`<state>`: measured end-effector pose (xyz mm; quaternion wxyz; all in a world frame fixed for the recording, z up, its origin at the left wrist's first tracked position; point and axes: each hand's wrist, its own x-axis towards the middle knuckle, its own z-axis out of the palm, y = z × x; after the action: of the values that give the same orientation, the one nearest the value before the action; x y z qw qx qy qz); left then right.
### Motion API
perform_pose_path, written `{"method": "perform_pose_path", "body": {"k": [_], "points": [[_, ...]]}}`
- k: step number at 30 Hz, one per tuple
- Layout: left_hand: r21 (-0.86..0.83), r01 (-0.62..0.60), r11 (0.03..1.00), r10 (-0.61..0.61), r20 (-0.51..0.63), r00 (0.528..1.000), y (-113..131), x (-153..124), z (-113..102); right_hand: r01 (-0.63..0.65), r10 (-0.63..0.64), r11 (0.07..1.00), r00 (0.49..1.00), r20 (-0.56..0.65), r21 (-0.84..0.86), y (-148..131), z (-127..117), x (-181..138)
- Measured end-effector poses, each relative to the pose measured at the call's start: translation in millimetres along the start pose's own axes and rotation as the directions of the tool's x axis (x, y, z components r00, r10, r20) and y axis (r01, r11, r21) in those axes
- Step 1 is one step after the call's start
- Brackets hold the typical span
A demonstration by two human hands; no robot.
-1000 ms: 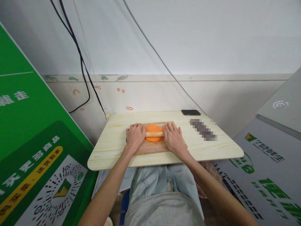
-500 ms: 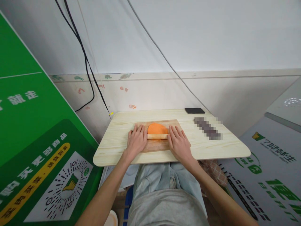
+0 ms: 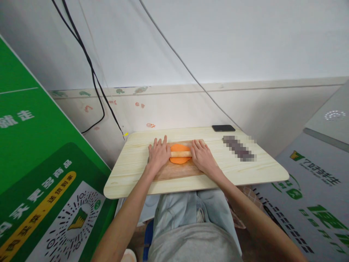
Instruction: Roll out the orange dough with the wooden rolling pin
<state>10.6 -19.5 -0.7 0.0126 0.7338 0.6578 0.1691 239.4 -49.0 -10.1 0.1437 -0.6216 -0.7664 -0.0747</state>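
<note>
Two hands, palms flat and fingers unclenched, press a pale wooden rolling pin (image 3: 181, 154), left hand (image 3: 158, 155) on its left end and right hand (image 3: 202, 157) on its right end, the pin lying across a flattened orange dough disc (image 3: 180, 147) on the far half of a brown rectangular wooden board (image 3: 177, 171) upon the pale pine counter (image 3: 131, 171).

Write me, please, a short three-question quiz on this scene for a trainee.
1. True or false: the left hand and right hand lie flat on the ends of the rolling pin.
2. What does the orange dough rest on?
3. Where is the phone? A) at the far right corner of the table; B) on the dough; C) in the left hand.
Key: 1 true; 2 the wooden board; 3 A.
</note>
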Motion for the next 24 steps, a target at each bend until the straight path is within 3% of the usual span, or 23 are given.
{"method": "perform_pose_path", "body": {"k": [8,17,24], "points": [[-0.064,0.07,0.995,-0.07,0.007,0.998,-2,43,2,-0.052,0.056,0.998,0.989,0.14,-0.032,5,-7,54],[-0.041,0.099,0.994,-0.099,0.0,0.995,1,78,0,-0.161,0.142,0.986,0.949,0.281,0.043,7,-15,85],[-0.015,0.058,0.998,-0.059,-0.077,0.995,3,88,0,-0.229,0.195,0.969,0.937,0.288,0.088,9,-10,98]]}}
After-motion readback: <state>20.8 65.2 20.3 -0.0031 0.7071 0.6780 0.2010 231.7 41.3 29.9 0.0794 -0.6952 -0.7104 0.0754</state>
